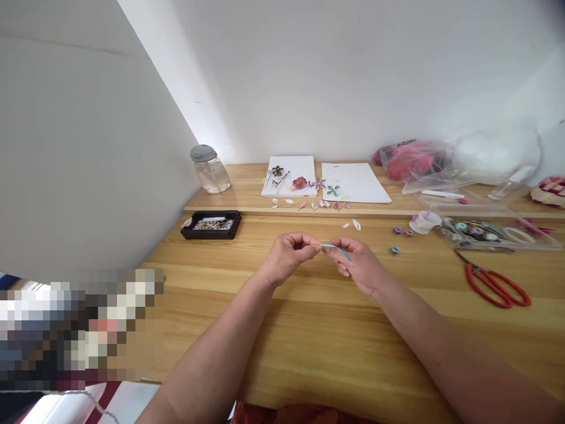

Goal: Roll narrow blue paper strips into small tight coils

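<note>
A thin turquoise strip, like a narrow ribbon, stretches between my two hands above the wooden table. My left hand pinches one end between thumb and index finger. My right hand grips the strip close beside that, and its loose end trails across the fingers. The fingertips of both hands nearly touch. Just beyond them lie small white petal-shaped pieces. A small blue-grey spool-like piece and purple ones lie to the right of my right hand.
Red-handled scissors lie at right, near a clear box of craft parts and a white ribbon roll. A black tray of beads sits left, below a water bottle. Paper sheets with flower ornaments lie on the raised back ledge.
</note>
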### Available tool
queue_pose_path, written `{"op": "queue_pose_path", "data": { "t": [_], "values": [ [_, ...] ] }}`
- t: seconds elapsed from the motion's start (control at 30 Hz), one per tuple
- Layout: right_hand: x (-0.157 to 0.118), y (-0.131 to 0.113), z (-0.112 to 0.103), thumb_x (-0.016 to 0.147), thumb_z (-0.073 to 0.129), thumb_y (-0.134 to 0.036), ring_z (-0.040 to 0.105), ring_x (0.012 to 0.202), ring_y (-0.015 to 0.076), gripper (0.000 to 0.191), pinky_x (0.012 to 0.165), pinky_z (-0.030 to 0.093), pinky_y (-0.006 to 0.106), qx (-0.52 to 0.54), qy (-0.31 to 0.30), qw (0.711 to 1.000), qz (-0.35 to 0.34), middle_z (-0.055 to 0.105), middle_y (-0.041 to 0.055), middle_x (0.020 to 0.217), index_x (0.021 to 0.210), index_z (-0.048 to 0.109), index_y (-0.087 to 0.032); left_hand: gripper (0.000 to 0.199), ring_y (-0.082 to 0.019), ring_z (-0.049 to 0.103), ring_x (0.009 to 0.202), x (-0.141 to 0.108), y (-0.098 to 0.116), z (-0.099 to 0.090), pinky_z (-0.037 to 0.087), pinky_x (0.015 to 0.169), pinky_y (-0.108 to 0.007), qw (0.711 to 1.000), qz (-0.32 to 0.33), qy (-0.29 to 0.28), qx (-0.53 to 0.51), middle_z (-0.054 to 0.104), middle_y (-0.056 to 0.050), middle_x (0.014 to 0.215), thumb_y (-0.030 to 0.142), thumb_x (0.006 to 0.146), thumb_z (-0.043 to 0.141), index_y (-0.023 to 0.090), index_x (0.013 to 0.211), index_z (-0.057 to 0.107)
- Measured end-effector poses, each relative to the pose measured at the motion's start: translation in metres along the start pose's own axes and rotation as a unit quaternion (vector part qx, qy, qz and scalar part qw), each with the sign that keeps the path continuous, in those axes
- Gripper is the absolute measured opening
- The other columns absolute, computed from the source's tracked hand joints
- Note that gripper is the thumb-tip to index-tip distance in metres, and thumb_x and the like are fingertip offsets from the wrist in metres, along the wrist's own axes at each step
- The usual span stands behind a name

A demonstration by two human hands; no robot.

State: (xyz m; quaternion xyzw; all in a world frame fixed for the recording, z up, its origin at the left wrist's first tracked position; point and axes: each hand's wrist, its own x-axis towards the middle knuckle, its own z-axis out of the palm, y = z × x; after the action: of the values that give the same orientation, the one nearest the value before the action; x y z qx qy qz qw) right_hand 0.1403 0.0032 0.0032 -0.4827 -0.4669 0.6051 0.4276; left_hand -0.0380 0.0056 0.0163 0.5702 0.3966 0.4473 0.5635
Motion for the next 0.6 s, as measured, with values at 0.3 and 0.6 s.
{"op": "queue_pose_path", "data": {
  "t": [0.3, 0.6],
  "values": [
    [-0.014, 0.004, 0.021, 0.069, 0.075, -0.043, 0.034, 0.041, 0.0053, 0.030, 0.041, 0.023, 0.022, -0.016, 0.009, 1.000, -0.002, 0.048, -0.0051, 0.056, 0.071, 0.058, -0.018, 0.027, -0.009, 0.048, 0.059, 0.011, -0.013, -0.005, 0.035, 0.055, -0.022, 0.985, 0.019, 0.161, 0.060, 0.062, -0.002, 0.069, 0.037, 0.070, 0.073, 0.012, 0.076, 0.067],
    [-0.023, -0.007, 0.021, 0.078, 0.065, -0.041, 0.037, 0.051, 0.0098, 0.023, 0.048, 0.030, 0.024, -0.205, 0.069, 0.963, -0.159, 0.047, -0.0036, 0.056, 0.073, 0.064, -0.018, 0.016, -0.009, 0.048, 0.059, 0.007, -0.012, -0.004, 0.036, 0.055, -0.022, 0.969, 0.049, 0.113, 0.214, 0.063, -0.001, 0.068, 0.029, 0.073, 0.065, 0.014, 0.072, 0.067]
  ]
}}
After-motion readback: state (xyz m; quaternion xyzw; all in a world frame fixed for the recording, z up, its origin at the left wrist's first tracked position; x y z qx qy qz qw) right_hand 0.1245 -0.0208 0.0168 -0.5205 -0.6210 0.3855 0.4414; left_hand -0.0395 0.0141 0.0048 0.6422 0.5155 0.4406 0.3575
